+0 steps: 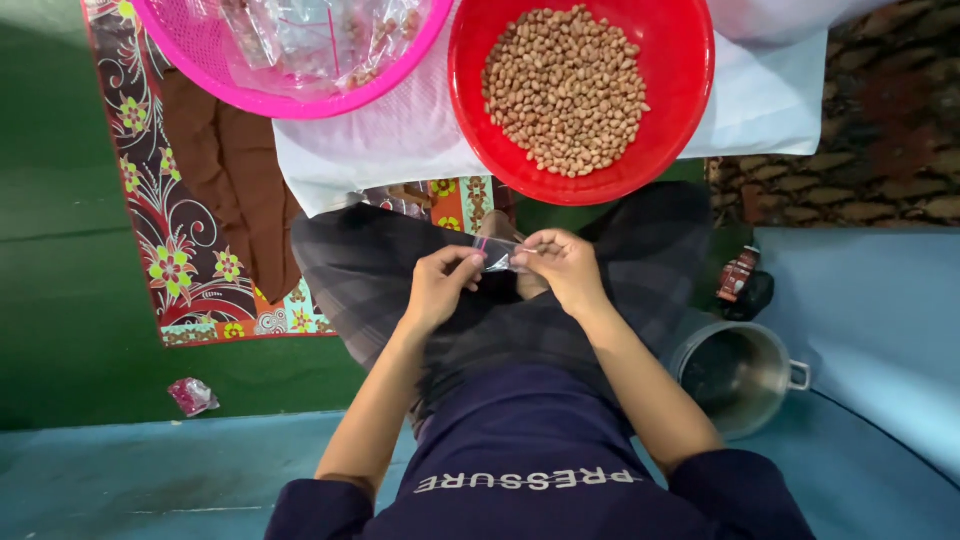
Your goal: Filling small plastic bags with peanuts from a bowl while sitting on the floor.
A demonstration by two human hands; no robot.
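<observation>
Hands meet in the middle of the frame, just above the person's lap. The left hand (440,283) and the right hand (562,262) both pinch a small clear plastic bag (497,255) between thumb and fingers, one hand at each end. The bag is thin, transparent and shiny, with a narrow pink strip near its left end. Whether something is inside it, I cannot tell; it is too small. Its long axis runs almost level across the picture, from left to right, and it is stretched between the two hands, so one short end points to each hand.

Under the hands are the person's crossed legs in dark checked cloth (400,270). Directly above the bag, at the top centre of the frame, stands a red bowl (680,90) filled with brown peanuts (565,90). At the upper left a pink basket (400,75) holds several clear plastic bags (310,40). Both rest on a white cloth (770,100). A patterned mat (180,250) with flowers lies at the left on a green floor (60,300). A small pink packet (192,396) lies at the lower left. A metal pot (735,375) sits at the lower right, on a blue surface (880,320).
</observation>
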